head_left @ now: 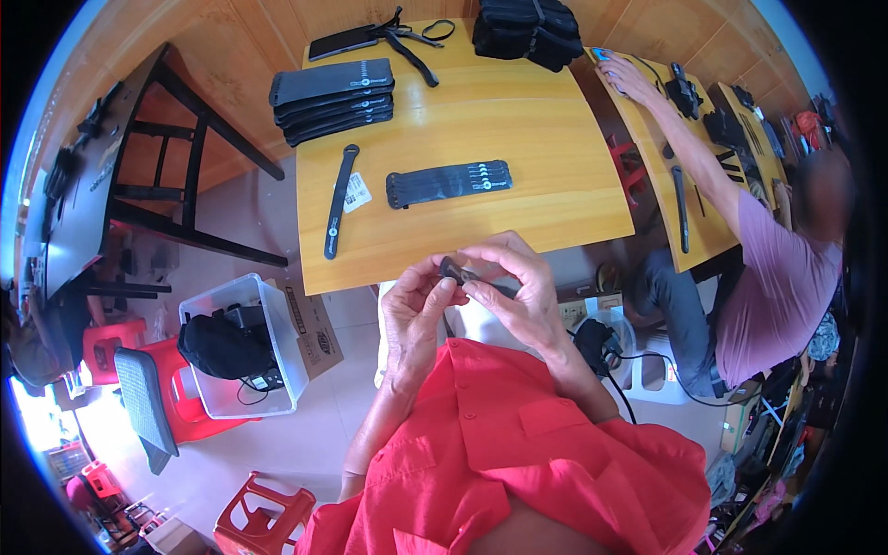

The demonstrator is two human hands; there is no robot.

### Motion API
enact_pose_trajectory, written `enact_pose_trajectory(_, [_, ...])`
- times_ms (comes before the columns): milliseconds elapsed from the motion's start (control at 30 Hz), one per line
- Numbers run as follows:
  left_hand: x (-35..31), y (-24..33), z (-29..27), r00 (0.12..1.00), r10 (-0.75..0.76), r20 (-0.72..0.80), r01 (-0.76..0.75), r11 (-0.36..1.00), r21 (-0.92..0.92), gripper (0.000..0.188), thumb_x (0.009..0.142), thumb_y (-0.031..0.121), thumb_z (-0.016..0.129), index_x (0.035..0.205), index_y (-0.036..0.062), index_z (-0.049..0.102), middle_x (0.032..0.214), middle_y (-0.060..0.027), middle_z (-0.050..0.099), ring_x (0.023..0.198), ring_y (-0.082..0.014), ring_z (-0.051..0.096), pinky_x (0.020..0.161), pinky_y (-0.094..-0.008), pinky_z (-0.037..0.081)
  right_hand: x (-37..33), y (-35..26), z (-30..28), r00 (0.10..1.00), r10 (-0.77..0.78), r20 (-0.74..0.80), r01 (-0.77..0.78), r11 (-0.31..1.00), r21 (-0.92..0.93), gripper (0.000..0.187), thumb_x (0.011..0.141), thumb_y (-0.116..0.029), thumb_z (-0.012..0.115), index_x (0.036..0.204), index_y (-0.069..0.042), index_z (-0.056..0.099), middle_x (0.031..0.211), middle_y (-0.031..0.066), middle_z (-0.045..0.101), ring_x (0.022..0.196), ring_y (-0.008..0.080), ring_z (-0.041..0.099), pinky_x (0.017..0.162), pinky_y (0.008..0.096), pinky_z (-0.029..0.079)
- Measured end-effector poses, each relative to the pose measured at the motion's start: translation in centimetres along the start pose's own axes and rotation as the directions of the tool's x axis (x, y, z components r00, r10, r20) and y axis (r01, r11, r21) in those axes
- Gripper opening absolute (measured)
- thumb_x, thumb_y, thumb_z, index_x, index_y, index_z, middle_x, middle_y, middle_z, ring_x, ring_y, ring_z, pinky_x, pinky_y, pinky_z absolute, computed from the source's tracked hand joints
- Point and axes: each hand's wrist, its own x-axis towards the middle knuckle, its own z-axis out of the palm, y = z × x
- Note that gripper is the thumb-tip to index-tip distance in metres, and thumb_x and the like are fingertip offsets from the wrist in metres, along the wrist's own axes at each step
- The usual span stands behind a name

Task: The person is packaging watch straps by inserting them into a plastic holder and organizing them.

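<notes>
Just past the near edge of the yellow table [416, 242], my left hand [414, 313] and my right hand [520, 294] meet in front of my red shirt. Thumb and fingers of both pinch a small dark strap-like piece [452, 270]; the fingers cover much of it. On the table ahead lies a flat bundle of black straps [442, 185] with white print. To its left, one black strap [339, 208] with a rounded, holed end rests partly over a white paper label [358, 191].
Stacked black strap bundles [331, 83] stand at the table's far left. Behind are a dark phone-like slab [342, 43], loose black straps [412, 57] and a tied black pile [527, 35]. A clear bin [294, 370] stands lower left. At right, a co-worker's hand [625, 76] reaches over another table.
</notes>
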Motion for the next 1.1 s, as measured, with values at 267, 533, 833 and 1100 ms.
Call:
enact_pose_trajectory(267, [-0.3,0.0,0.3,0.996,0.014,0.083,-0.008,0.998,-0.065,0.023,0.086,0.005,0.055,0.108,-0.0029,0.054,0.092,-0.0091,0.061,0.085,-0.0152,0.06,0.079,-0.0284,0.05,-0.4,1.3,0.1,0.978,0.198,0.059,-0.206,0.914,0.35,0.024,0.082,-0.005,0.061,0.105,0.001,0.058,0.082,0.0038,0.059,0.075,0.0098,0.055,0.066,0.0219,0.043])
enact_pose_trajectory(533, [-0.5,1.3,-0.3,0.996,-0.065,0.06,0.07,0.994,-0.083,0.016,0.086,0.006,0.056,0.098,-0.0043,0.06,0.09,-0.0119,0.063,0.082,-0.0184,0.064,0.076,-0.0307,0.054,0.2,0.9,-0.5,0.986,-0.158,0.045,0.159,0.987,-0.035,0.016,0.078,-0.002,0.061,0.093,-0.001,0.065,0.077,0.0067,0.06,0.071,0.0135,0.056,0.062,0.0235,0.043])
enact_pose_trajectory(833, [-0.1,1.7,-1.1,0.988,-0.015,0.151,0.001,0.996,0.092,0.015,0.086,0.001,0.055,0.097,-0.007,0.061,0.09,-0.0137,0.063,0.081,-0.0192,0.065,0.076,-0.028,0.055,0.1,1.5,-0.9,0.983,-0.166,0.075,0.174,0.979,-0.109,0.02,0.073,0.004,0.063,0.092,-0.002,0.067,0.076,0.0072,0.06,0.069,0.0166,0.056,0.061,0.0267,0.043])
enact_pose_trajectory(1100, [0.0,1.9,-1.1,0.983,-0.004,0.181,-0.027,0.985,0.171,0.016,0.087,0.002,0.054,0.098,-0.0073,0.061,0.092,-0.0125,0.061,0.083,-0.0175,0.063,0.075,-0.0262,0.054,0.3,1.4,-1.0,0.972,-0.217,0.088,0.232,0.945,-0.23,0.021,0.071,0.002,0.066,0.091,-0.004,0.067,0.073,0.0055,0.06,0.067,0.0197,0.054,0.065,0.0303,0.04])
